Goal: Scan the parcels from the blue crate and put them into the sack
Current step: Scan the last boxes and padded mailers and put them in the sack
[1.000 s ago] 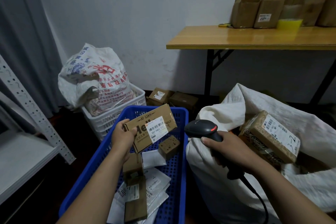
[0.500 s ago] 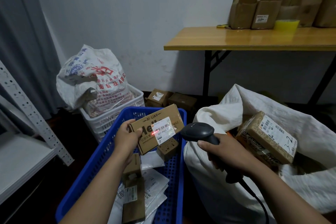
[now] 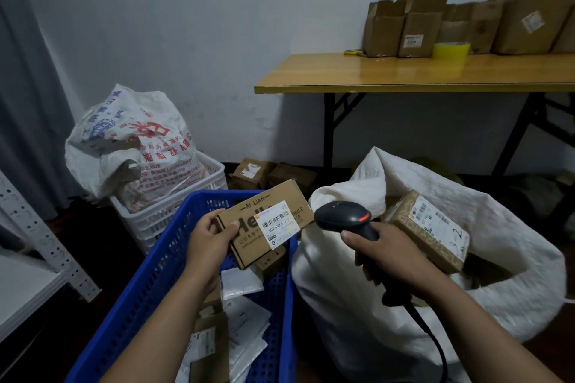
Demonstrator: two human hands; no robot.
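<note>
My left hand (image 3: 211,241) grips a flat brown cardboard parcel (image 3: 249,242) with a white barcode label, held above the far end of the blue crate (image 3: 149,289). My right hand (image 3: 385,255) holds a black barcode scanner (image 3: 343,221) just right of the parcel, its head beside the label and a red light on its top. Several more parcels and white mailers (image 3: 242,326) lie in the crate. The open white sack (image 3: 513,258) stands to the right with a taped brown box (image 3: 429,230) inside its mouth.
A white crate (image 3: 174,205) with a printed bag (image 3: 130,140) in it stands behind the blue crate. Small boxes (image 3: 249,172) lie on the floor by the wall. A wooden table (image 3: 404,71) carries cardboard boxes and yellow tape. A metal shelf (image 3: 37,246) is at left.
The parcel and scanner have come closer together over the crate's far right corner. The red scan dot seen on the label half a second ago is gone.
</note>
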